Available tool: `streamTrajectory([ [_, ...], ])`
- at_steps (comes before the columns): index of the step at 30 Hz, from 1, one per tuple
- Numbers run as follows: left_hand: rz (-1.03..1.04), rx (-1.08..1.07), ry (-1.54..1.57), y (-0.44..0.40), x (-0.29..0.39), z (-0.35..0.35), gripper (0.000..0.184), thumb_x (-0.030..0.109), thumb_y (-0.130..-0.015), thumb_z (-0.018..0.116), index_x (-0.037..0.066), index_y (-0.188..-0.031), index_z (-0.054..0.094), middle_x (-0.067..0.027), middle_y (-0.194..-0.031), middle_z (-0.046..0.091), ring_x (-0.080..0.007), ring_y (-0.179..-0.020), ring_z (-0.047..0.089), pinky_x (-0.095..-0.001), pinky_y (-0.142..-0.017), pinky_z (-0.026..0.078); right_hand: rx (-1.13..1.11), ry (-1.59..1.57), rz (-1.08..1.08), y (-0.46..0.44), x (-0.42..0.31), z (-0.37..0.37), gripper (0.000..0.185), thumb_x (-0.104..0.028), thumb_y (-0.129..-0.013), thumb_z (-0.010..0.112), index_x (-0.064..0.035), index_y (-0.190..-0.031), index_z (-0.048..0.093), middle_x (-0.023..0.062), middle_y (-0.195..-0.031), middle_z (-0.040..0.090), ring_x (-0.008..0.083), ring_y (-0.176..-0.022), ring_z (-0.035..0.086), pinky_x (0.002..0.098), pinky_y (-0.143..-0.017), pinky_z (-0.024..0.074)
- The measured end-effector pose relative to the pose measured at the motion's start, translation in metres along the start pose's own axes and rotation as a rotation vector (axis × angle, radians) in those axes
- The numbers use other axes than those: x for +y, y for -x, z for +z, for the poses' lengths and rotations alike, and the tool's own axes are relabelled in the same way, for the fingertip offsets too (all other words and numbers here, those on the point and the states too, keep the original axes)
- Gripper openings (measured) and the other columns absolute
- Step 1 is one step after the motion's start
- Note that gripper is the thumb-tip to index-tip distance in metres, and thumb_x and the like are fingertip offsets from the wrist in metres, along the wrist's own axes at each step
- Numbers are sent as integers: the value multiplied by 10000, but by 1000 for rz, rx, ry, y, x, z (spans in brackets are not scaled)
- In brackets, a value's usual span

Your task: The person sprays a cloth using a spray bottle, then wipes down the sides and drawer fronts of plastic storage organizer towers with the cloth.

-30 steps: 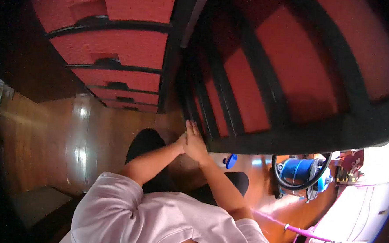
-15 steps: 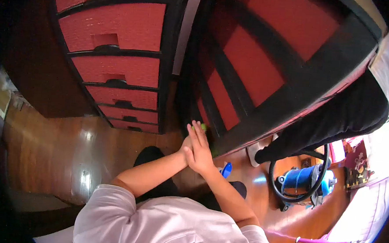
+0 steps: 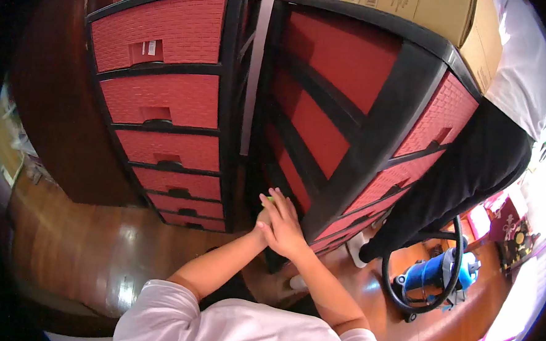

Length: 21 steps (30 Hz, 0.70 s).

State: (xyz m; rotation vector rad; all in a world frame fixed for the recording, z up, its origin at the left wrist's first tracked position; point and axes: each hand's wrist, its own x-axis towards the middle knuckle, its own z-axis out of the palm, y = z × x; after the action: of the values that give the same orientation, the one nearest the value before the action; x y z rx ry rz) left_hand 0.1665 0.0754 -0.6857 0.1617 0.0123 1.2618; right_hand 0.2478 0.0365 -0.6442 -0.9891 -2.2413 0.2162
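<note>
My right hand point(image 3: 286, 232) lies over my left hand point(image 3: 262, 219), its fingers stretched out and pointing forward. Most of my left hand is hidden beneath it, so its fingers do not show. A small bit of something green point(image 3: 271, 199) peeks out at the fingertips; its kind is too hidden to tell. Both hands are just in front of the lower side of a black-framed drawer unit point(image 3: 375, 108) with red panels, which stands at an angle. Whether they touch it I cannot tell. To the left stands a second red drawer unit point(image 3: 172, 97) with black trim.
A cardboard box point(image 3: 411, 8) sits on the angled unit. A person in dark trousers point(image 3: 458, 162) stands close at its right front. Behind them is a blue vacuum cleaner point(image 3: 434, 271) with a black hose. Wooden floor point(image 3: 90, 235) lies to the left, beside a dark brown panel point(image 3: 60, 116).
My view has tilted upward, bringing the unit tops, front drawers and cardboard box into sight. My hands stay overlapped and appear slightly lower in view. The blue object on the floor no longer shows.
</note>
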Motion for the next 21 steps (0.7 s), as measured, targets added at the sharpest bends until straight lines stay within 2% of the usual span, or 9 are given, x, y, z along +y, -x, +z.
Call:
streamTrajectory([
  [5,109,196,-261,7,13,1,460,319,-973,252,36,-1301,405,-118,-1254,510,-245,-1141,504,-377,-1009,360,164,-186,44,-11,-6,7,614,-331,-892,478,-23,-1390,295,254,-1441,212,417,-1348,192,521,-1082,166],
  [7,273,295,-487,19,22,51,474,334,-971,261,20,-1290,417,-123,-1250,517,-257,-1153,499,-372,-1021,353,227,-283,31,-22,-11,4,630,-351,-897,469,-15,-1395,279,264,-1449,188,427,-1352,175,528,-1083,158],
  [9,223,98,-228,16,39,88,541,415,-964,304,17,-1319,393,-147,-1308,469,-275,-1195,457,-388,-1025,339,251,-215,-66,-33,-22,-20,672,-383,-895,471,-3,-1403,248,280,-1449,171,448,-1349,164,529,-1083,155],
  [11,437,-25,-515,9,44,116,516,403,-965,339,22,-1305,415,-137,-1298,476,-270,-1183,463,-378,-1007,350,270,-135,-153,-35,-36,-43,692,-394,-891,478,3,-1404,240,286,-1446,171,458,-1344,166,525,-1084,156],
  [13,517,-17,-1175,-4,39,127,463,338,-978,335,7,-1286,435,-150,-1267,490,-257,-1177,469,-384,-1022,330,315,-49,-156,-32,-39,-54,746,-439,-870,504,15,-1400,242,312,-1438,150,484,-1335,157,523,-1084,157],
  [14,832,-281,-1469,-34,30,104,439,306,-970,347,17,-1287,442,-158,-1289,477,-283,-1213,434,-386,-1044,294,373,-62,-160,-30,-39,-54,757,-450,-865,511,17,-1398,246,319,-1435,145,491,-1333,153,523,-1084,158],
  [15,816,-494,-1696,-37,27,117,431,292,-957,361,13,-1269,464,-163,-1315,460,-313,-1249,395,-401,-1056,273,429,-73,-165,-28,-39,-55,768,-460,-859,517,19,-1396,250,326,-1433,139,498,-1331,149,523,-1083,158],
  [17,890,-517,-1745,-56,30,102,423,285,-949,365,12,-1250,485,-161,-1326,454,-342,-1252,389,-415,-1058,264,494,-136,-198,-29,-37,-56,756,-484,-839,547,-31,-1394,305,340,-1429,134,509,-1332,139,537,-1070,188],
  [21,1045,-128,-1615,-109,58,72,354,196,-932,407,-23,-1181,530,-242,-1262,483,-381,-1205,433,-402,-1035,305,345,111,-234,-16,-37,-66,755,-478,-794,605,-72,-1381,358,307,-1449,142,491,-1332,175,568,-1038,238],
])
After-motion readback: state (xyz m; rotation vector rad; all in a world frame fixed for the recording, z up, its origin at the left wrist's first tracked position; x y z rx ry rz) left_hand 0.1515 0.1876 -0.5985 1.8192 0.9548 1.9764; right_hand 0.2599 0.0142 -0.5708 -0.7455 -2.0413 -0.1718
